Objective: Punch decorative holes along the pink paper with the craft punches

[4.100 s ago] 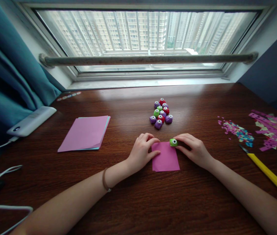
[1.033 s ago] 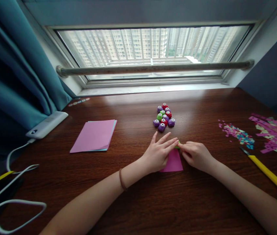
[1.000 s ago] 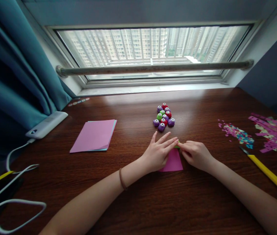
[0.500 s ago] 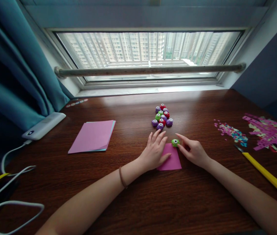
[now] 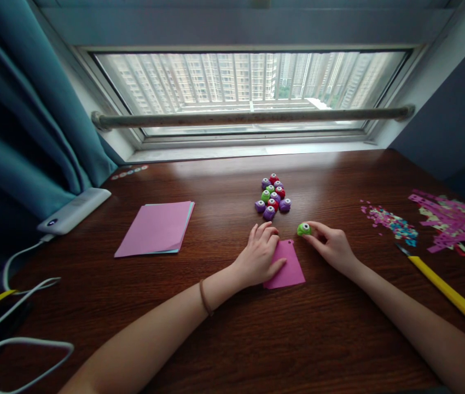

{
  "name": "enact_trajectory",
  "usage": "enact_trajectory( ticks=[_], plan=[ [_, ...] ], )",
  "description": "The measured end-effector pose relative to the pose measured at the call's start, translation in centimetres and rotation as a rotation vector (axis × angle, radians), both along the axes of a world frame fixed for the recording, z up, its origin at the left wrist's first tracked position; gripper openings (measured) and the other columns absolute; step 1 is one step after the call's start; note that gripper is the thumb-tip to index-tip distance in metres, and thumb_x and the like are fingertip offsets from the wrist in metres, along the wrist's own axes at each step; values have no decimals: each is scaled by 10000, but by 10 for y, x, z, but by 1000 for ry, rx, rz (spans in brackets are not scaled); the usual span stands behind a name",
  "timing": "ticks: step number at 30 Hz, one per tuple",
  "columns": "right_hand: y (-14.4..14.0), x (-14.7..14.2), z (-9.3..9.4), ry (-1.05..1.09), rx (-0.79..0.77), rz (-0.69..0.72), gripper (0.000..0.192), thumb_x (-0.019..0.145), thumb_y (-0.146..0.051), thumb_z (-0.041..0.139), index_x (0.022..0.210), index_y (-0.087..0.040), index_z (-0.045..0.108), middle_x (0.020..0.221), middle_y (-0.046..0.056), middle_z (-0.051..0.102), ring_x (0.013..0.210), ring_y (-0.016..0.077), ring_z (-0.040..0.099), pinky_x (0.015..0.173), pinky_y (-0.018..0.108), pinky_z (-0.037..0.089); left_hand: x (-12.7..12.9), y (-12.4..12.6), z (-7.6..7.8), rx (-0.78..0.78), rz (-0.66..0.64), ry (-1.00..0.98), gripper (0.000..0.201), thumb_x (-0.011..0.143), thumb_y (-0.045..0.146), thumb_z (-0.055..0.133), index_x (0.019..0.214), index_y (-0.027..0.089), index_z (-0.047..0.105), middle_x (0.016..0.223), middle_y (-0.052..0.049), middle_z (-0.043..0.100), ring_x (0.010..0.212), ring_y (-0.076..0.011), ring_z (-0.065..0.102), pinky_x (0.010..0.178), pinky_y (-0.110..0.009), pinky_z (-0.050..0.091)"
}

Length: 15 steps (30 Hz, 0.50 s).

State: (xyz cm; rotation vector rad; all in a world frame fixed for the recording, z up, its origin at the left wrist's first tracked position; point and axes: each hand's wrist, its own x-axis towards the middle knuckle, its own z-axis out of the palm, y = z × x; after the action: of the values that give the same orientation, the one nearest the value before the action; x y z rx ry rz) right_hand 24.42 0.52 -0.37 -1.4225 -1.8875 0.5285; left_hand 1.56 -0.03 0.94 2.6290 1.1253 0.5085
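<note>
A small pink paper square [image 5: 288, 267] lies on the wooden desk [image 5: 232, 339] in front of me, with a tiny hole near its far edge. My left hand [image 5: 258, 258] rests on its left part, fingers curled and pressing it down. My right hand [image 5: 330, 245] pinches a small green paper punch [image 5: 303, 229] just off the paper's far right corner. A cluster of purple, red and green punches [image 5: 272, 195] sits a little farther back.
A stack of pink paper [image 5: 155, 227] lies at the left, with a white power bank [image 5: 74, 210] and cables [image 5: 15, 306] beyond it. At the right are paper confetti [image 5: 390, 221], punched pink strips [image 5: 454, 221] and a yellow-handled tool [image 5: 441, 284].
My right hand has pulled the green punch off the pink paper's corner, up and to the right. My left hand's fingers have curled in on the paper.
</note>
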Motion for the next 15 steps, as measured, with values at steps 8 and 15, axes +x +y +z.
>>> enact_trajectory(
  ticks=[8,15],
  plan=[
    [27,43,-6,-191,75,-315,355,779,-468,577,964,-173,644,639,17,617,548,176,565,567,280,412,-2,1,1,-36,-25,-32,340,785,370,558,1038,156,482,1183,-130,452,1259,-286,273,1077,-517,160],
    [37,57,-13,-284,46,-463,366,793,-409,566,1058,-163,616,665,23,648,633,218,604,577,294,403,-4,2,2,-45,-91,-24,352,756,384,582,1003,155,481,1174,-131,456,1240,-286,293,1083,-511,137]
  ],
)
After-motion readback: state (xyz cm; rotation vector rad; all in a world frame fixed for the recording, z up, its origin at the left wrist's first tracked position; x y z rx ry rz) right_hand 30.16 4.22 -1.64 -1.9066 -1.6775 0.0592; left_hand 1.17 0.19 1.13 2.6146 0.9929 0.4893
